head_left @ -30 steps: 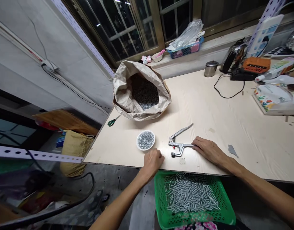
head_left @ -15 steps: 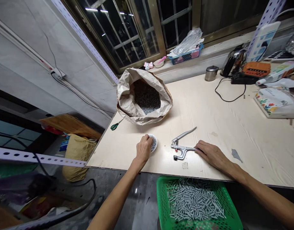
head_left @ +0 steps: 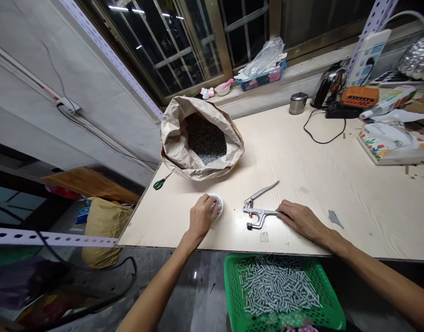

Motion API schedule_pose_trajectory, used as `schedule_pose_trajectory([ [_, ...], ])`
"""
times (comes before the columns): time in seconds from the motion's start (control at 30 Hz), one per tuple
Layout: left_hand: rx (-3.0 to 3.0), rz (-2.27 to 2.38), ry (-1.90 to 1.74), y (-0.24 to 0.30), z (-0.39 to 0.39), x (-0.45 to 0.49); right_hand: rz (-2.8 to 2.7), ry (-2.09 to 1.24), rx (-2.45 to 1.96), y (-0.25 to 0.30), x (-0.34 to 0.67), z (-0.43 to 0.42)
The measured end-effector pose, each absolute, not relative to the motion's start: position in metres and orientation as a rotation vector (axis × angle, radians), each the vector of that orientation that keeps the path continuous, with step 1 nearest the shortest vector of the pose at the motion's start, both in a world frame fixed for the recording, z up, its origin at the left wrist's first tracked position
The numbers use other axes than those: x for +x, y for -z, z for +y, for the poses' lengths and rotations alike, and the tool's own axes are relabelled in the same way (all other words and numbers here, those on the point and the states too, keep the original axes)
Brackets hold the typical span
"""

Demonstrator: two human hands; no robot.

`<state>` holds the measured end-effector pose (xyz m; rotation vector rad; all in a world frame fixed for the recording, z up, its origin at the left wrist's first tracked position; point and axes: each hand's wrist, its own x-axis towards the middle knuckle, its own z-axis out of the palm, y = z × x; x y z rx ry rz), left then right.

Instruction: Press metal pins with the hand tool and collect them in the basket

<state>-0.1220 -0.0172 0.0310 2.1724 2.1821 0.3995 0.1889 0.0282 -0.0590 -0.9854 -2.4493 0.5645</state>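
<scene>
My left hand [head_left: 202,216] reaches to a small white bowl [head_left: 221,210] that holds small silvery metal pieces. Its fingers are drawn together over the bowl's inside, and what they pinch, if anything, is hidden. My right hand [head_left: 299,220] is closed round the end of the lower handle of a pair of snap-fastener pliers [head_left: 258,216]. The pliers lie on the table with their handles spread apart, a spring and a red part showing near the jaw. Behind the bowl stands a paper-lined sack [head_left: 173,143] of dark and shiny metal pieces.
Below the table's front edge [head_left: 212,249] sits a green basket [head_left: 229,295] full of metal screw-like pieces. Green-handled scissors [head_left: 159,184] lie at the left edge. A metal canister [head_left: 298,103], an orange-and-black device [head_left: 359,97] and a tissue pack [head_left: 381,143] stand at the back right.
The whole view has shifted slightly, with the table scene sitting a little further left. My left hand stays at the bowl and my right hand keeps hold of the pliers' handle.
</scene>
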Motion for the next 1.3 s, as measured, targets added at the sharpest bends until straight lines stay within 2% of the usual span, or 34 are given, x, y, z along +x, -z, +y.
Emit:
schedule_pose_trajectory([
  [0.07, 1.864, 2.127, -0.611, -0.030, -0.029, -0.106, -2.468, -0.479, -0.932, 0.056, 0.188, 0.027],
  [0.2, 1.313, 1.878, -0.659, -0.018, -0.047, -0.073, -2.507, -0.184, -0.873, 0.050, 0.187, 0.020],
  [0.4, 1.095, 1.745, -0.674, 0.006, -0.052, -0.053, -2.522, 0.115, -0.870, 0.048, 0.189, 0.009],
  [0.9, 1.079, 1.650, -0.248, 0.000, -0.018, -0.053, -2.585, -0.025, -0.957, 0.052, 0.188, 0.013],
  [1.13, 0.944, 1.577, -0.213, 0.000, -0.020, -0.055, -2.524, -0.198, -0.925, 0.034, 0.166, 0.008],
  [1.3, 0.932, 1.574, -0.184, 0.004, -0.025, -0.057, -2.499, -0.422, -0.817, 0.044, 0.138, 0.000],
])
